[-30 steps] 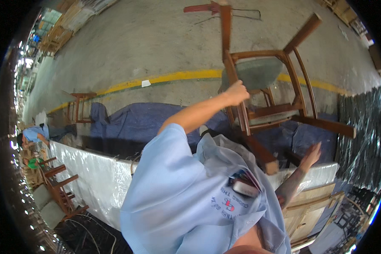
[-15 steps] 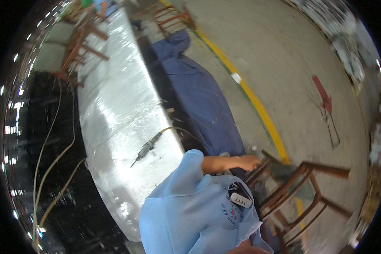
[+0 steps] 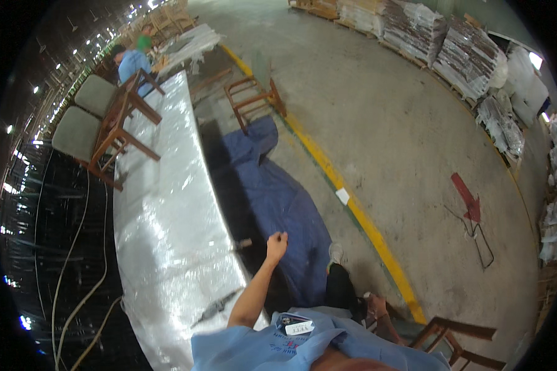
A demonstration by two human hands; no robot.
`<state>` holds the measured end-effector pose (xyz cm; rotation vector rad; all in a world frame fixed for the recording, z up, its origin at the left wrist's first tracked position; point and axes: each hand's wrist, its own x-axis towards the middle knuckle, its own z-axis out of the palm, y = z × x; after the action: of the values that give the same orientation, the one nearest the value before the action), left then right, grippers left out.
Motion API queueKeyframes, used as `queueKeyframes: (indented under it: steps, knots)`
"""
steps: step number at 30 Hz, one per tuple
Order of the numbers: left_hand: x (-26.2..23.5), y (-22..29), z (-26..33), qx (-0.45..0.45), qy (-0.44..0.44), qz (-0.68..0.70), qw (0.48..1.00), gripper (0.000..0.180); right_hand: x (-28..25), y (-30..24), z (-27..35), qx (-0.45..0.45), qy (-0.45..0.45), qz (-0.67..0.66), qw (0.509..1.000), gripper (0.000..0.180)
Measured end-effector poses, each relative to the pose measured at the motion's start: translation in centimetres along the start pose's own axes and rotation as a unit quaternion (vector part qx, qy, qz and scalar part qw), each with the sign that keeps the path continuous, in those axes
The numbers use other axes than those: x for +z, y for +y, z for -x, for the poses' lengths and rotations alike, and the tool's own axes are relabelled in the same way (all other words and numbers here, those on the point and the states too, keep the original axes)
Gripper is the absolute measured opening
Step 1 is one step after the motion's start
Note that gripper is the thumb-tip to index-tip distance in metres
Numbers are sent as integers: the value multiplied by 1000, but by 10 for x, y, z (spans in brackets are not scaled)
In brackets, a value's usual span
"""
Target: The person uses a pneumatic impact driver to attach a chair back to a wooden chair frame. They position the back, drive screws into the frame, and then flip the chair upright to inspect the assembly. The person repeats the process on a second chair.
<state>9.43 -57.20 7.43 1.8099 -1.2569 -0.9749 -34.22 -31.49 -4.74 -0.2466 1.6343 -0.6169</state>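
My left hand (image 3: 277, 246) is above the blue cloth on the floor, beside the long table. Its fingers are curled in, and nothing shows in them. At my right side, low down, my right hand (image 3: 376, 305) is closed next to a small pale spot; what it holds, if anything, I cannot make out. Close by that hand is a brown wooden chair (image 3: 445, 334), partly cut off by my shirt and the lower rim. A grey hand-held power tool (image 3: 215, 308) with a thin bit lies on the wrapped table, behind my left forearm.
The long table (image 3: 167, 204) is covered in shiny film. Grey-padded chairs (image 3: 77, 133) stand at its far left, near a person in blue (image 3: 133, 63). Blue cloth (image 3: 284, 204) covers floor beside it. Another chair frame (image 3: 249, 102) stands beyond. Wrapped stacks (image 3: 467, 55) line the right.
My left hand has moved left, away from the chair and over the blue cloth. My right hand has come into view. The view has shifted, showing more of the far room and less of the near chair.
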Motion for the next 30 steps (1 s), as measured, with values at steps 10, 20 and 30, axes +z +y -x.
queueKeyframes:
  steps: [10, 20, 30]
  knots:
    - [-20, -77, -107, -382, -90, -127, 911, 22, 103, -313, -162, -94, 137, 51, 985, 28]
    - [-24, -120, -244, -530, 110, 204, 816, 27, 383, -703, -345, -265, -56, 333, 903, 25]
    - [-97, -123, -549, -445, 283, 310, 791, 15, 687, -922, -511, -326, 59, 441, 834, 25]
